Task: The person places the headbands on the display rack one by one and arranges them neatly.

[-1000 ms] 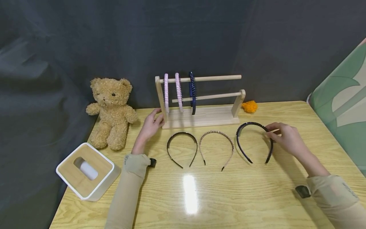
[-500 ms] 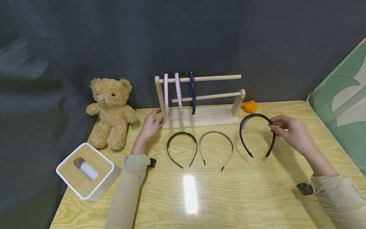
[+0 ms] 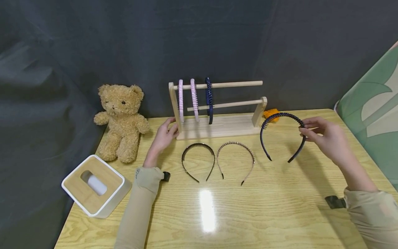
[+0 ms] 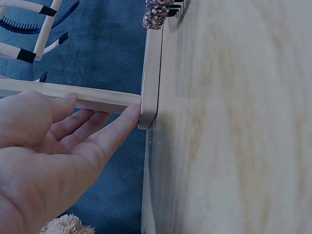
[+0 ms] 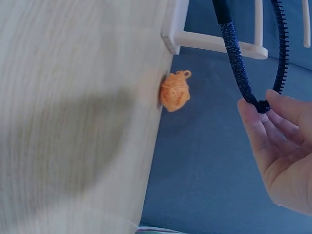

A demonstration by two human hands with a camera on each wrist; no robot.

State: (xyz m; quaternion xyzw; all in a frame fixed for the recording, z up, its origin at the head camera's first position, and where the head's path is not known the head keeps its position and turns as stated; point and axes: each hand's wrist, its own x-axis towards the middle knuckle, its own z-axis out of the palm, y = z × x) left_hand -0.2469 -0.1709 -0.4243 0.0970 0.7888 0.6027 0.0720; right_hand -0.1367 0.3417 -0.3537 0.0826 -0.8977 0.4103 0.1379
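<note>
In the head view, my right hand point(image 3: 326, 138) pinches one arm of a dark blue toothed headband point(image 3: 264, 143) between thumb and fingers. The headband hangs upright over the table, its tips down. The right wrist view shows the thumb and fingertips meeting at the headband's dark side. My left hand point(image 3: 164, 135) touches the left upright of a wooden headband rack point(image 3: 228, 129), its fingers extended along the post point(image 4: 92, 95). On the rack hang two pink headbands point(image 3: 194, 97) and a dark blue headband point(image 3: 210, 100). Before it lie a black headband point(image 3: 199, 145) and a pink beaded headband point(image 3: 235, 143).
A teddy bear point(image 3: 121, 117) sits left of the rack. Nearer me stands a white tissue box with a wooden lid point(image 3: 109, 174). An orange yarn ball point(image 5: 174, 91) lies at the table's back edge, partly behind the held headband in the head view. Dark cloth point(image 3: 140, 52) hangs behind.
My right hand has lifted the dark blue headband off the table, moving up and slightly right in the head view. My left hand has stayed at the rack's post.
</note>
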